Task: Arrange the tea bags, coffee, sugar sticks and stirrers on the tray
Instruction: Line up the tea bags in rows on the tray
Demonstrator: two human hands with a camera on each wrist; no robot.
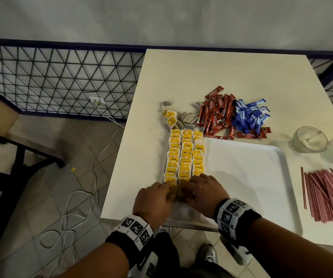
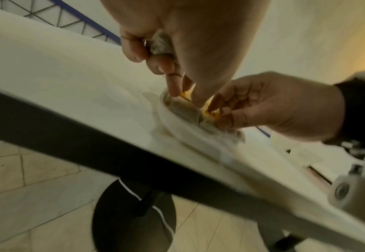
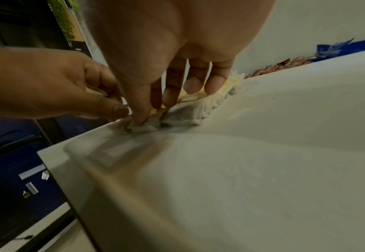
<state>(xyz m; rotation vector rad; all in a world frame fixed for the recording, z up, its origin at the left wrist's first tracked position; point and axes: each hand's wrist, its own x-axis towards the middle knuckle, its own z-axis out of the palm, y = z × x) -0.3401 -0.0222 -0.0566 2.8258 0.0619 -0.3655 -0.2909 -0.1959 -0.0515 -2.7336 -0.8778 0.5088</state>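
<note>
Three neat rows of yellow-labelled white tea bags (image 1: 184,157) are laid along the left side of a white rectangular plastic tray (image 1: 249,177), which rests on a white square table (image 1: 181,73). At the near end of those rows both hands are met. By the left hand (image 1: 153,199) a spare greyish tea bag (image 2: 161,44) is kept curled in against the palm, while its forefinger and thumb are pinched on the nearest tea bag of the rows. The right hand (image 1: 205,193) is lowered onto the same spot, its thumb and forefinger closed on a tea bag (image 3: 142,127) at the tray's near edge, the other fingers (image 3: 193,83) held straight just above the rows.

Beyond the tray, on the bare table, a few loose tea bags (image 1: 181,117) are scattered; just beside them a heap of red Nescafe coffee sticks (image 1: 215,115) is seen, and touching that a heap of blue sugar sticks (image 1: 249,115). To the right of the tray a bundle of thin red stirrers (image 1: 325,195) is spread, with two clear glass cups (image 1: 309,139) lying near it, further back.
</note>
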